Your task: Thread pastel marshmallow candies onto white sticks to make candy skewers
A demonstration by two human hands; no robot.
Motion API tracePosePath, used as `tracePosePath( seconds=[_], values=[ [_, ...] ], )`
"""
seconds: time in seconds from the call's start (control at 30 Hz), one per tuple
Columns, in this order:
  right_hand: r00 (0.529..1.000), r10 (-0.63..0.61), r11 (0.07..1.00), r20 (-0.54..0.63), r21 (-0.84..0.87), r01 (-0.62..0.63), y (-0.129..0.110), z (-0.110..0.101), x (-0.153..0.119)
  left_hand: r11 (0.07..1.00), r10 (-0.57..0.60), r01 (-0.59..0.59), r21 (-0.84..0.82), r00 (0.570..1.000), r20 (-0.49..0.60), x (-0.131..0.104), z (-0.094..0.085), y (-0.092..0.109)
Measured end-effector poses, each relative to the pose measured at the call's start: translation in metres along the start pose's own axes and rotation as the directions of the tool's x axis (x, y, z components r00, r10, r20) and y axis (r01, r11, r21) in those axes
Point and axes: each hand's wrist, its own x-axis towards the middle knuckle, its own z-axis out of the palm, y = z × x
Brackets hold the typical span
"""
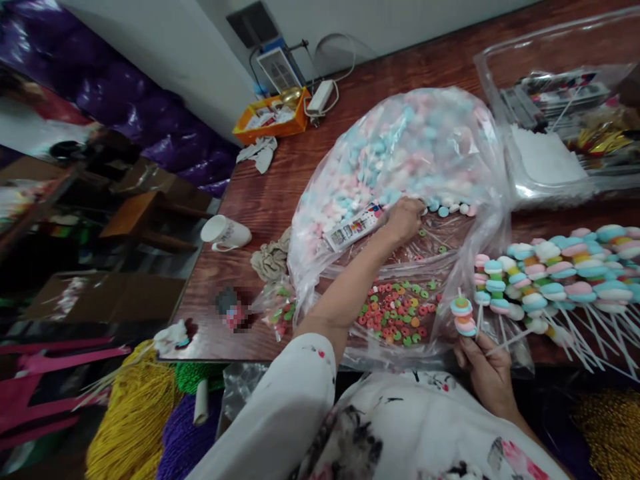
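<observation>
My left hand reaches into a large clear plastic bag of pink, blue and white marshmallows. Its fingers are curled at the edge of the heap, beside a row of loose marshmallows; what they hold is hidden. A printed packet lies by my wrist. Below the forearm, red, green and orange gummy rings are spread on the plastic. At the table's front edge my right hand grips a candy skewer, upright, with marshmallows and gummy rings stacked at its top.
Finished-looking candy skewers are piled at right, sticks toward me. Behind them stands a clear plastic tub with packaging. A white mug, a crumpled cloth and a small bag of gummies lie left. An orange box sits at the back.
</observation>
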Motion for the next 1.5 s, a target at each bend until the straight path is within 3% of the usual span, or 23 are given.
tracePosePath(
  seconds=[0.2,0.33,0.43,0.5,0.57,0.67,0.73,0.9,1.1,1.23,1.4,1.5],
  values=[
    [1.0,0.005,0.999,-0.009,-0.034,-0.005,-0.002,0.001,0.0,0.995,-0.065,0.069,-0.065,0.996,0.065,0.008,-0.012,0.005],
    [1.0,-0.01,1.0,-0.027,0.023,0.011,0.0,0.003,0.002,0.998,-0.063,0.063,-0.004,0.998,-0.018,0.005,-0.012,0.023],
    [0.999,-0.033,0.998,-0.036,0.058,0.035,-0.005,0.004,0.003,0.975,-0.005,-0.006,-0.223,0.999,-0.048,-0.02,-0.017,0.046],
    [0.997,-0.062,0.996,-0.041,0.059,0.064,-0.011,0.004,0.002,0.861,0.021,-0.026,-0.508,1.0,-0.016,-0.05,-0.024,0.062],
    [0.994,-0.107,0.994,-0.03,0.012,0.108,-0.017,0.003,0.001,0.672,0.008,0.008,-0.74,1.0,0.017,-0.086,-0.031,0.077],
    [0.985,-0.156,0.973,0.068,-0.163,0.166,-0.022,0.002,0.0,0.448,-0.108,0.077,-0.891,0.994,0.031,-0.136,-0.036,0.095],
    [0.977,-0.163,0.941,0.14,-0.275,0.197,-0.023,0.001,-0.001,0.397,-0.203,0.075,-0.915,0.979,-0.008,-0.161,-0.036,0.103],
    [0.964,-0.196,0.876,0.183,-0.41,0.256,-0.019,0.0,-0.004,0.485,-0.281,-0.014,-0.874,0.944,-0.171,-0.196,-0.037,0.115],
    [0.928,-0.287,0.754,0.239,-0.541,0.372,-0.024,-0.003,-0.012,0.593,-0.279,-0.105,-0.798,0.903,-0.326,-0.206,-0.03,0.112],
    [0.91,-0.29,0.707,0.296,-0.575,0.412,-0.03,-0.004,-0.017,0.571,-0.321,-0.088,-0.816,0.891,-0.321,-0.208,-0.017,0.109],
    [0.925,-0.313,0.706,0.215,-0.599,0.378,-0.027,-0.007,-0.018,0.52,-0.364,-0.077,-0.851,0.881,-0.303,-0.213,-0.008,0.111],
    [0.918,-0.318,0.695,0.236,-0.601,0.395,-0.025,-0.009,-0.016,0.559,-0.355,-0.066,-0.827,0.882,-0.31,-0.215,-0.008,0.113]
  ],
)
